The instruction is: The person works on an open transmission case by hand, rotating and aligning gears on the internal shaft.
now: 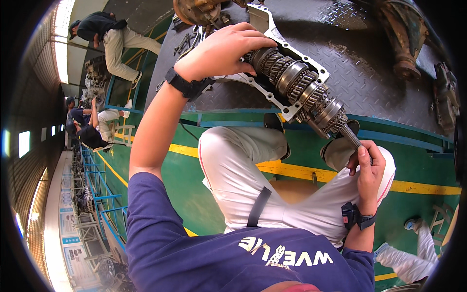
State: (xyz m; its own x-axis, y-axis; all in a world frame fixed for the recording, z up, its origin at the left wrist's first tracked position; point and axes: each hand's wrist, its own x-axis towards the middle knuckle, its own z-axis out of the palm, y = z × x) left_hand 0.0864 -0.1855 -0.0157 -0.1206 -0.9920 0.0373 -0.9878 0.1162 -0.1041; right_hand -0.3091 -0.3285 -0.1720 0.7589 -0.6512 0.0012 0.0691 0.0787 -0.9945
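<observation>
A gear-and-shaft assembly (292,80) of a manual transmission lies slantwise over an open aluminium gearbox housing half (270,95). Its near end juts out past the housing and the table edge, above my knees. My left hand (233,47) curls over the far end of the gear stack, fingers on top and thumb on the near side. The fingers and the housing wall hide part of that end. Around the splined shaft (350,137) at the near end, the fingers and thumb of my right hand (368,164) are closed.
The housing rests on a steel tread-plate table (350,95) with a blue frame. A rusty axle casing (405,43), a metal casting (447,96), a rusty drum-like part (197,11) and bolts (184,43) lie around it. A person (113,43) stands at the left; others sit beyond.
</observation>
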